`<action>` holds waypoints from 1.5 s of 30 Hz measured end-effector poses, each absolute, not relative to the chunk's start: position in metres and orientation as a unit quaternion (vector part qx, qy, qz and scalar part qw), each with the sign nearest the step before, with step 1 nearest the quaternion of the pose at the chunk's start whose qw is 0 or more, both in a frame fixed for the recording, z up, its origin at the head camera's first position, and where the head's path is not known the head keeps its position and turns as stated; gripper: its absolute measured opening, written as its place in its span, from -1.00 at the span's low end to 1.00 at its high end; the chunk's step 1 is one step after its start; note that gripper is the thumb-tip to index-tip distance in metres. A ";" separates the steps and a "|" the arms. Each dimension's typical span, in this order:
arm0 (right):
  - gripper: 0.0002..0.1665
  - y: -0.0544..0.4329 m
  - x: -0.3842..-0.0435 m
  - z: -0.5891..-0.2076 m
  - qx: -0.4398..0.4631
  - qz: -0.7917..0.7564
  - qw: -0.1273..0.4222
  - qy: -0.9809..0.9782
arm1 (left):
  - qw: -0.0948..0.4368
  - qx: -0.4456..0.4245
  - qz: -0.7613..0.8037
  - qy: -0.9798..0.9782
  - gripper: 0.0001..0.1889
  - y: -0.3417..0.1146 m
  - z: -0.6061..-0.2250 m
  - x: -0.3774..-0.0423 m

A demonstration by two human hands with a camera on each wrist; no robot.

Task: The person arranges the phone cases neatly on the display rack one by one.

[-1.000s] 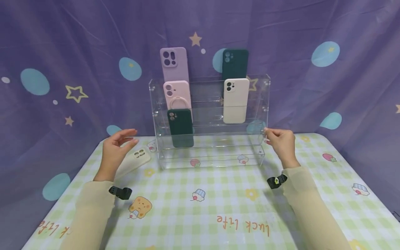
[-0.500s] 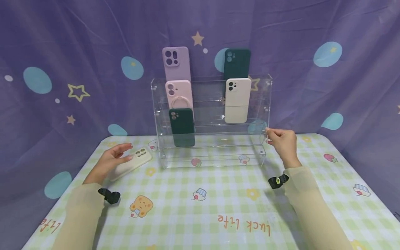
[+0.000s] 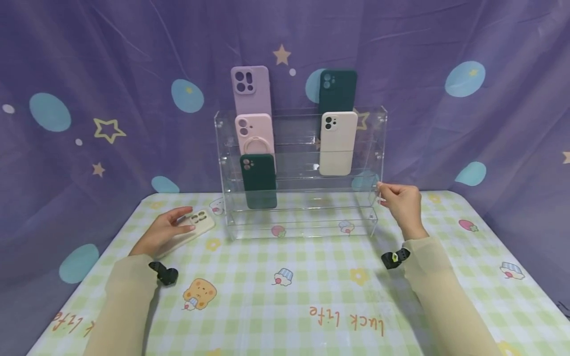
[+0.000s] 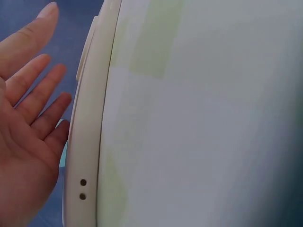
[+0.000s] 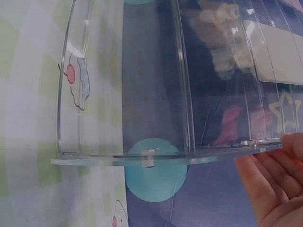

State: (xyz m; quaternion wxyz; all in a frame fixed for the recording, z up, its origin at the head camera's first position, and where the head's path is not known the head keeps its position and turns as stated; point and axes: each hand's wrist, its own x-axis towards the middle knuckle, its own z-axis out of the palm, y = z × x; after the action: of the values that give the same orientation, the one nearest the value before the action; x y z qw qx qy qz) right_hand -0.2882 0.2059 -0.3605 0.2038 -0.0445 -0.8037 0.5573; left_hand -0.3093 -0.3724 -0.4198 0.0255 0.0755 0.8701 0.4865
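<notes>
My left hand (image 3: 161, 231) is low over a cream phone case (image 3: 205, 222) that lies flat at the table's left, thumb and fingers spread apart. In the left wrist view the loosely bent fingers (image 4: 40, 90) appear right beside the case's edge (image 4: 85, 142). With my right hand (image 3: 403, 205) I pinch the right side panel of a clear acrylic display stand (image 3: 298, 163); the thumb (image 5: 294, 144) presses its edge in the right wrist view. Standing on the tiers at left are a lilac case (image 3: 252, 99), a pink case (image 3: 255, 131) with a ring and a dark green case (image 3: 260, 180).
At the stand's right, another dark green case (image 3: 338, 91) stands behind a cream case (image 3: 337, 143). The table (image 3: 249, 306) wears a green checked cloth, and a purple curtain (image 3: 401, 59) hangs close behind the stand.
My left hand has come down from above onto the level of the cream case at left. My right hand keeps its pinch on the stand's side.
</notes>
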 end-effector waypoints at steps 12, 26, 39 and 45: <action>-0.48 0.207 -0.288 -0.359 -0.046 0.551 0.204 -0.808 | 0.050 0.078 0.418 0.903 -0.11 -0.374 -0.424 -0.314; -0.50 0.206 -0.288 -0.361 -0.051 0.551 0.210 -0.806 | 0.080 0.092 0.391 0.912 0.00 -0.372 -0.422 -0.313; -0.50 0.206 -0.287 -0.359 -0.055 0.550 0.205 -0.808 | 0.056 0.060 0.381 0.921 0.00 -0.376 -0.427 -0.315; -0.51 0.205 -0.288 -0.360 -0.062 0.548 0.201 -0.809 | 0.025 0.029 0.401 0.915 -0.01 -0.373 -0.420 -0.310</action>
State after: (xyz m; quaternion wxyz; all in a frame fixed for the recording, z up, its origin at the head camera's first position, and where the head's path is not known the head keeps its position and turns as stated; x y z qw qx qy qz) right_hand -0.2875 0.2051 -0.3597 0.2012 -0.0618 -0.8094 0.5483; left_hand -0.3102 -0.3726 -0.4198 0.0246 0.0288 0.9152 0.4013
